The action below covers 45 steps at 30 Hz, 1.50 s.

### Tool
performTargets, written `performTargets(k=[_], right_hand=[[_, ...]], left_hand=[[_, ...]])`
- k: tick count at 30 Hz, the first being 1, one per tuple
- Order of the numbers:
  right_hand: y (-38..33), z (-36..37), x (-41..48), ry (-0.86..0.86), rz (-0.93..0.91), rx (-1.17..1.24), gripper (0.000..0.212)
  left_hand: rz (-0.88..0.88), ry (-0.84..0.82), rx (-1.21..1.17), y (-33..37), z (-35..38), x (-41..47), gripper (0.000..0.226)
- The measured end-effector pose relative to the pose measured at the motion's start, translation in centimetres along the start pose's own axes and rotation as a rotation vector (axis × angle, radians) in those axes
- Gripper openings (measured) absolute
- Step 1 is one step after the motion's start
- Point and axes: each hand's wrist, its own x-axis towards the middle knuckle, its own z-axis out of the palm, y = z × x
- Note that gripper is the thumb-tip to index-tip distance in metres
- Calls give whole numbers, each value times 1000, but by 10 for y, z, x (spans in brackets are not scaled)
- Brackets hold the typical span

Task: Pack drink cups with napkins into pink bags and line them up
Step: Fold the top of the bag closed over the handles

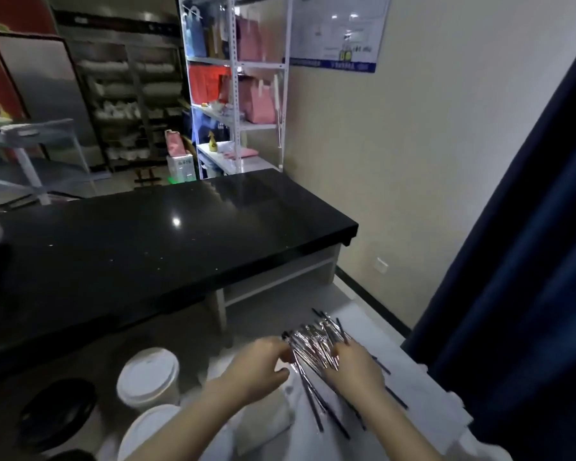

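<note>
A pile of plastic-wrapped dark straws [315, 339] lies on a white surface [409, 371] at the bottom right. My left hand [256, 369] reaches the pile's left end, with its fingertips curled and pinching at the straw ends. My right hand [353, 366] lies on the pile's right side, its fingers curled into the straws. Two white lidded drink cups [148, 377] [147, 430] stand to the left of my left forearm. A white packet [263, 424], perhaps napkins, lies under my left arm. Pink bags [256, 106] stand on a far shelf.
A long glossy black counter [147, 254] runs across the middle. A round black object [57, 410] sits at the bottom left. A dark blue curtain [529, 261] hangs close on the right. A white shelf rack [235, 94] with coloured bags stands by the beige wall.
</note>
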Motion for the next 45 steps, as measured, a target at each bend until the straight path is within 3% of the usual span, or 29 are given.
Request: performTargets(k=[6,11,17,21,25,28,32,35,40,45], right_hand=[[40,34,17,-1,63,-86,49],[48,43,22,22,54,-36,30],[58,39,22,96,90,120,19],[59,31,18,151,106,192,20],[58,23,14,183,70,241,18],[53,16,11,177,-1,252,19],[37,7,7,155,-44,295,20],[24,6,5,170,-57,283,20],[10,3,3,143,65,171,21],[4,1,1,173,91,109,21]], left_hand=[[1,-139,50,12,56,54,32],[-11,-196,107,10,76,76,40],[-35,-139,124,2,86,87,39],[-90,33,16,0,82,90,35],[-124,197,-219,0,69,86,59],[-124,186,-385,-1,57,81,78],[-156,225,-465,-7,42,69,69],[-211,280,-431,-14,31,55,63],[-218,110,-304,-26,18,35,72],[-158,112,-311,-29,8,20,66]])
